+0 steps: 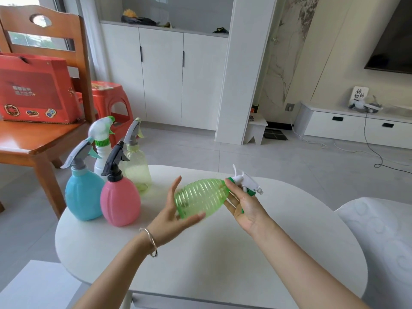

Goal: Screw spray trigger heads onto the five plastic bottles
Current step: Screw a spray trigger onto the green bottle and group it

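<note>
Left hand: our left hand (172, 216) is spread, fingers apart, palm cupped against the base of the green ribbed bottle (201, 197); a thin bracelet (151, 241) circles the wrist.
Right hand: our right hand (242, 202) pinches the bottle's neck end, thumb on the green collar, the other fingers curled beneath it.
Green bottle: we hold it on its side between both hands, above the counter (223, 253), base toward the left hand, neck toward the right.
Trigger head: the white spray trigger head (246, 182) sits at the neck just beyond our right thumb; we cannot tell how far it is screwed on.
Past the left hand: the pink bottle (120, 201) with a black trigger stands upright nearest, the blue bottle (83, 195) with a grey trigger just beside it on its far side from the hand.
Behind those: the pale yellow bottle (136, 168) with a grey trigger and the white bottle (101, 157) with a white and green trigger, both upright and capped.
Farther out: a wooden chair (44, 134) carrying a red box (35, 90), and a red stool (111, 99) behind it.
</note>
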`<state>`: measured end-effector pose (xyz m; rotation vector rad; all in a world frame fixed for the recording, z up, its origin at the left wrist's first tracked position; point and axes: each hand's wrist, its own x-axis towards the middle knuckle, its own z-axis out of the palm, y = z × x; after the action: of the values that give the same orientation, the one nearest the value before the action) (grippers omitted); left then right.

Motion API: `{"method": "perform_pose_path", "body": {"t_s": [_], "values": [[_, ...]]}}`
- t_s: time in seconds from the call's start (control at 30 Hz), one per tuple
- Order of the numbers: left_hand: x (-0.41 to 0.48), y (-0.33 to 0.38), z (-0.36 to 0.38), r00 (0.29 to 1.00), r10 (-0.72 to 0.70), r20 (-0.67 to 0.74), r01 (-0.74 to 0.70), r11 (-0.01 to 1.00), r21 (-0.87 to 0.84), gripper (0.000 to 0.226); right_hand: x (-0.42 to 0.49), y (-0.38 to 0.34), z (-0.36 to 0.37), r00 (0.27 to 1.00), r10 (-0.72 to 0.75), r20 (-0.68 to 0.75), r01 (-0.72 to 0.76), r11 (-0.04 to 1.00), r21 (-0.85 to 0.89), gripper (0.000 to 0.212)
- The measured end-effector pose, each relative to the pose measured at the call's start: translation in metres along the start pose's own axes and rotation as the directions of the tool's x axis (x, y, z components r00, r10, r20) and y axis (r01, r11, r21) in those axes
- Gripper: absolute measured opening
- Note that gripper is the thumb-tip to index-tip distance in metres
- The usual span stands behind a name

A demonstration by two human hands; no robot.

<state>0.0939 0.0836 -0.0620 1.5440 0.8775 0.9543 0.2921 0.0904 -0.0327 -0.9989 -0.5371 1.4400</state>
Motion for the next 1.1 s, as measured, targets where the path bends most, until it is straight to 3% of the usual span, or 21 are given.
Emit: {"method": "perform_pose_path", "body": {"t_s": [0.03,0.1,0.2,0.27,0.4,0.53,0.63,0.8,0.9,1.1], "values": [[0.000,0.003,0.001,0.993,-0.122,0.010,0.122,0.985,-0.124,0.078,0.000,0.000,0.000,1.000,-0.015,-0.001,0.015,1.000,-0.012,0.014],[0.003,0.006,0.002,0.915,-0.404,0.022,0.384,0.849,-0.363,0.050,-0.001,0.002,0.001,0.998,-0.065,0.026,0.067,0.996,-0.057,0.017],[0.008,0.003,0.003,0.818,-0.573,-0.046,0.482,0.727,-0.489,0.057,-0.004,0.006,0.006,0.989,-0.112,0.100,0.124,0.984,-0.124,0.023],[0.009,0.003,0.004,0.853,-0.516,-0.077,0.395,0.735,-0.551,0.054,-0.004,0.004,0.009,0.986,-0.122,0.114,0.133,0.986,-0.099,0.024],[0.008,0.007,-0.006,0.955,-0.270,-0.120,0.146,0.784,-0.603,0.057,-0.004,-0.012,0.008,0.973,-0.140,0.181,0.152,0.987,-0.052,0.034],[0.000,0.014,-0.021,0.958,-0.251,0.139,0.287,0.821,-0.494,0.092,-0.008,-0.022,0.006,0.947,-0.135,0.292,0.174,0.978,-0.112,0.033],[-0.005,0.019,-0.021,0.903,-0.265,0.340,0.381,0.858,-0.344,0.080,-0.012,-0.022,0.005,0.923,-0.034,0.382,0.096,0.985,-0.144,0.039],[-0.007,0.019,-0.004,0.880,-0.211,0.425,0.410,0.788,-0.459,0.068,-0.018,-0.014,0.010,0.886,0.064,0.459,0.043,0.975,-0.219,0.033],[-0.009,0.023,0.000,0.903,-0.225,0.365,0.375,0.829,-0.415,0.059,-0.019,-0.016,0.014,0.904,0.024,0.427,0.090,0.966,-0.244,0.024],[-0.013,0.028,0.002,0.968,-0.225,0.112,0.245,0.941,-0.232,0.051,-0.022,-0.016,0.017,0.923,-0.031,0.384,0.140,0.956,-0.260,0.025]]}}
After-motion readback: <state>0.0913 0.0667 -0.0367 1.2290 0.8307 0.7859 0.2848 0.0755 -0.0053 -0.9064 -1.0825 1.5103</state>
